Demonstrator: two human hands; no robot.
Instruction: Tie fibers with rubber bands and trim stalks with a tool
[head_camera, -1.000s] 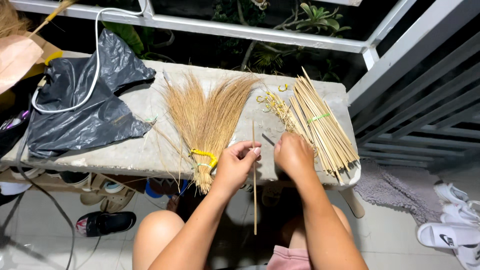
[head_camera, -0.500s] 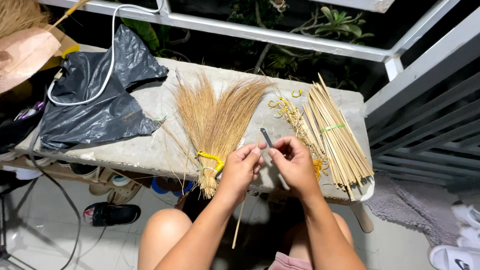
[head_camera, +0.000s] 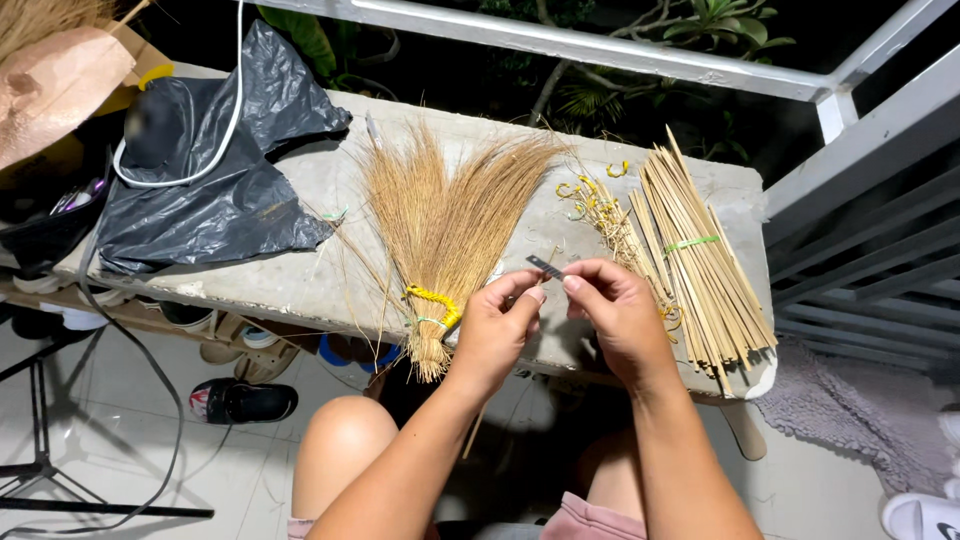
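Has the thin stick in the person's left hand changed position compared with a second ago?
Yes. The thin stick, held by the left hand, hung straight down beside the bench edge before; now it slants down-left under the wrist, mostly hidden.

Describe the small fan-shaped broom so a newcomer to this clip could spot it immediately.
On the concrete bench, between the black plastic bag and the bundle of sticks, the broom head fans out. Only it has straw bristles pinched together by a yellow tie.
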